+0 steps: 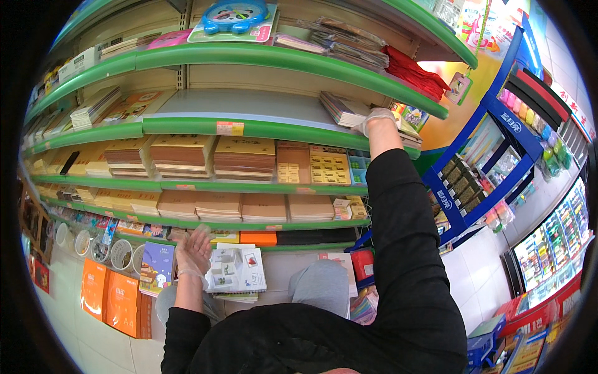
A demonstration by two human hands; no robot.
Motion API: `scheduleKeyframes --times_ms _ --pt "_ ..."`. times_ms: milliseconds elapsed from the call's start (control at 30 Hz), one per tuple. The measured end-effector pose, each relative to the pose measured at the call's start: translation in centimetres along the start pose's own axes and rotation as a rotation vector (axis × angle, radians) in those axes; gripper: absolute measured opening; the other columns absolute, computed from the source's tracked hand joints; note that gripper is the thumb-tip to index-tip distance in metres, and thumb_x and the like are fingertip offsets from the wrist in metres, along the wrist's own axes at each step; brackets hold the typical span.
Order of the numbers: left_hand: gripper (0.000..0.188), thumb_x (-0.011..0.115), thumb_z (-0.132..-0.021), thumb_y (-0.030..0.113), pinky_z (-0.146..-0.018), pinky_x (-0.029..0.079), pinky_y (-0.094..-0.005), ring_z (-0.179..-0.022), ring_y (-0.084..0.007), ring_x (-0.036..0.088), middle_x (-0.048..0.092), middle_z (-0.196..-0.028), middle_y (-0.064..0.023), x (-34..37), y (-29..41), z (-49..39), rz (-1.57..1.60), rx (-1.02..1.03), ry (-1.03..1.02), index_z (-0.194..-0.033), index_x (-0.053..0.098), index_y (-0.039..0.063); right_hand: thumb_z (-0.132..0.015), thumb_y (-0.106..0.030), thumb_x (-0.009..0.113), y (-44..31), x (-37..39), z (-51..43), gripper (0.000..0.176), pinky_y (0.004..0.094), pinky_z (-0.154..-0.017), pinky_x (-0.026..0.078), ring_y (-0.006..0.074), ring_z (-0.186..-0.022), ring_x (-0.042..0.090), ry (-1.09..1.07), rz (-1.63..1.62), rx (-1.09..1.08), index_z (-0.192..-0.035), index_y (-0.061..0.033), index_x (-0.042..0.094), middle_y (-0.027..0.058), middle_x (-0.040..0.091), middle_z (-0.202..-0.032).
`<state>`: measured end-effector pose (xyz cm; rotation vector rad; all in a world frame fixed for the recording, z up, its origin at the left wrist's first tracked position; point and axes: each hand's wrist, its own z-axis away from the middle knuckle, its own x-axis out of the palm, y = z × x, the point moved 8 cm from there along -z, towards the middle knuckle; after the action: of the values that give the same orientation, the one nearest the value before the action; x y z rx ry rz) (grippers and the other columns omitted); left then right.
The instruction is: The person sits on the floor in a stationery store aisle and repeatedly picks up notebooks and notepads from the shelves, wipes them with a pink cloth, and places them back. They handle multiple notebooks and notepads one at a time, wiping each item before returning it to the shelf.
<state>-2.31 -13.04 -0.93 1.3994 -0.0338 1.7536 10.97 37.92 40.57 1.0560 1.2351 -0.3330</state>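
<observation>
Both of my hands wear thin clear plastic gloves. My right hand (379,120) reaches to the right end of a green-edged shelf (280,133), touching the items beside a stack of notebooks (345,110); its fingers are partly hidden, so its grip does not show. My left hand (194,250) is low at the left with its fingers apart and nothing in it. Right beside it lies a stack of white-covered notebooks (237,270), and a purple-covered book (156,266) is to its left.
Lower shelves hold stacks of brown-edged notebooks (244,161) and small yellow boxes (329,166). A blue metal display rack (502,110) stands at the right. Orange paper packages (122,304) and white baskets (121,255) are on the floor side at the left. A red cloth item (413,72) hangs over the upper shelf.
</observation>
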Motion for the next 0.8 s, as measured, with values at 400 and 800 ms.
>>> scheduleKeyframes --times_ms 400,800 --pt "0.055 0.044 -0.102 0.046 -0.081 0.056 -0.0304 -0.100 -0.0205 0.066 0.065 -0.128 -0.0104 1.0 -0.2 0.8 -0.027 -0.014 0.004 -0.134 0.057 0.004 -0.096 -0.033 0.058 4.7 8.4 -5.4 0.048 0.0458 -0.111 0.039 0.0280 -0.136 0.047 0.108 -2.285 0.350 -0.137 -0.0081 0.056 0.0130 0.050 -0.147" --pt "0.042 0.058 -0.097 0.035 -0.073 0.055 -0.0301 -0.086 -0.0213 0.069 0.071 -0.107 -0.0118 5.5 -3.9 3.4 -0.500 -0.104 -0.050 -0.121 0.061 0.001 -0.101 -0.037 0.052 -3.9 6.3 23.2 0.034 0.0294 -0.062 0.044 0.0142 -0.066 0.055 0.627 -2.666 -0.385 -0.096 -0.0074 0.066 0.0014 0.060 -0.075"
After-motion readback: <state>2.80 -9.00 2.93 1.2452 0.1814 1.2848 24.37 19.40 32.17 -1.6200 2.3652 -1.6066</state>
